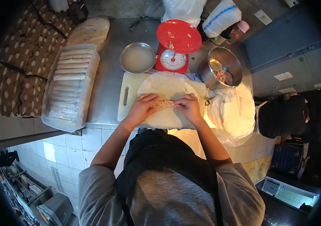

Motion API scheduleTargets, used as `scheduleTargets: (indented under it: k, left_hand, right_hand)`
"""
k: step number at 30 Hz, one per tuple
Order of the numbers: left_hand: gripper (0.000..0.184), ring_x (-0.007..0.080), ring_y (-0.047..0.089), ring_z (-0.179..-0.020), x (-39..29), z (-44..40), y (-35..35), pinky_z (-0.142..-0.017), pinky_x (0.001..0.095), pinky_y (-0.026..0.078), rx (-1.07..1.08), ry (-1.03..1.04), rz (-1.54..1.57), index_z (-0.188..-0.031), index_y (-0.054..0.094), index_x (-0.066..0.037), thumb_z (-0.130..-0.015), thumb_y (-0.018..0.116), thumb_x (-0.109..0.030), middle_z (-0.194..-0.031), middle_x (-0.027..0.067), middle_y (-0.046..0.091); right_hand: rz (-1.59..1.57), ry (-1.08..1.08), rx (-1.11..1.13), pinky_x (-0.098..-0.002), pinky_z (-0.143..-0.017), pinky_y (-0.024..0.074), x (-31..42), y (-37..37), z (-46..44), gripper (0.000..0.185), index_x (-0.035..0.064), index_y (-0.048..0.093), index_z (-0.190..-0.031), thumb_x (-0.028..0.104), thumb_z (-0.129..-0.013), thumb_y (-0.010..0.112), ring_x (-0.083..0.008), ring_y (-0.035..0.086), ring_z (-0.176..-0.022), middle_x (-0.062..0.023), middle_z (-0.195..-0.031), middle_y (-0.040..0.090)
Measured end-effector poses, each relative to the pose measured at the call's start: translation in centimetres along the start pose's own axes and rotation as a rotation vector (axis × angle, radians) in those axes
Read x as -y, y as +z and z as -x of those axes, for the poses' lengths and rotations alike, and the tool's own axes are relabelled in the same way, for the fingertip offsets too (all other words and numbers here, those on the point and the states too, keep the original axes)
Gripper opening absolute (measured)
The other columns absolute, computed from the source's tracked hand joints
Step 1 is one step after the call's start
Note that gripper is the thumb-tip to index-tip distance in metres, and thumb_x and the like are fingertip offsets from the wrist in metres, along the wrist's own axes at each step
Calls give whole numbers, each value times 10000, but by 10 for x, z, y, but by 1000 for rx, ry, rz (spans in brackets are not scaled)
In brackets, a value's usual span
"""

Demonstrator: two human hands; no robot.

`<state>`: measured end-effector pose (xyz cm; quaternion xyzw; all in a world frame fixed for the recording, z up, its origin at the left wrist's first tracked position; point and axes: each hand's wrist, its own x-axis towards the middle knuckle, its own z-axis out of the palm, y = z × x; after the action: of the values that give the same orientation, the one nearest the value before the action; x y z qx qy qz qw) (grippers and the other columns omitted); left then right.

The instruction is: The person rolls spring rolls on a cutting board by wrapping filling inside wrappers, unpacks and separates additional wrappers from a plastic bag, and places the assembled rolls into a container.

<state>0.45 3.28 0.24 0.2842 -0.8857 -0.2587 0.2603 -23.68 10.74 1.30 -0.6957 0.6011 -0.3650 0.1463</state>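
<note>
A strip of pinkish minced meat filling (164, 104) lies across a thin round wrapper (162, 86) on a pale cutting board (124, 81). My left hand (142, 107) has its fingers curled and pressed against the strip's left end. At the other end, my right hand (188, 106) pinches the filling between thumb and fingers. A stack of wrappers in clear plastic (232, 115) is just right of the board. Beyond it stands a steel pot (239, 67) with more minced meat and a spoon inside.
Behind the board are a steel bowl of cloudy liquid (138, 58) and a red kitchen scale (179, 35). A plastic container (47, 109) of rolled wrappers stands left, beside stacked egg trays (28, 56). Plastic bags (222, 17) and a pink-capped jar (239, 30) are at the back.
</note>
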Motion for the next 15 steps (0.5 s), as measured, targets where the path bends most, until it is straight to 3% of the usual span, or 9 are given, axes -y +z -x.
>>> scheduleTargets:
  k: [4, 7, 10, 13, 15]
  left_hand:
    - [497, 272, 569, -1083, -15, -21, 24, -950, 370, 446, 94, -3, -37, -1189, 626, -67, -729, 736, -217, -1174, 99, 634]
    - [467, 279, 582, -1047, -28, -36, 38, -926, 380, 460, 141, 4, -7, -1149, 642, -57, -722, 738, -223, -1140, 107, 644]
    - [430, 278, 596, -1009, -37, -47, 58, -902, 380, 473, 122, 37, 61, -1114, 654, -53, -723, 733, -215, -1108, 102, 656]
    - [392, 265, 608, -971, -43, -51, 75, -874, 368, 487, 123, 78, 63, -1092, 660, -58, -728, 723, -188, -1072, 88, 670]
    - [366, 254, 612, -953, -47, -55, 80, -852, 359, 496, 140, 76, 65, -1079, 662, -61, -732, 714, -167, -1053, 78, 677]
  right_hand:
    - [-293, 247, -104, -335, -674, 441, 10, -5, 6, 188, 100, 729, -750, 81, -586, 821, -217, 569, -681, -35, -710, 615]
    - [-15, 67, -68, -329, -682, 456, -12, -11, 14, 190, 91, 736, -777, 86, -609, 825, -210, 589, -702, -43, -730, 625]
    - [-92, 144, -99, -317, -689, 470, -23, -16, 26, 184, 68, 731, -788, 70, -625, 818, -215, 609, -740, -55, -772, 650]
    - [-225, 253, -85, -317, -790, 460, -31, -17, 39, 186, 51, 730, -843, 16, -669, 788, -211, 606, -831, -69, -865, 663]
    - [-165, 206, -66, -326, -806, 458, -33, -24, 42, 234, 41, 724, -884, 25, -661, 793, -224, 611, -862, -78, -898, 669]
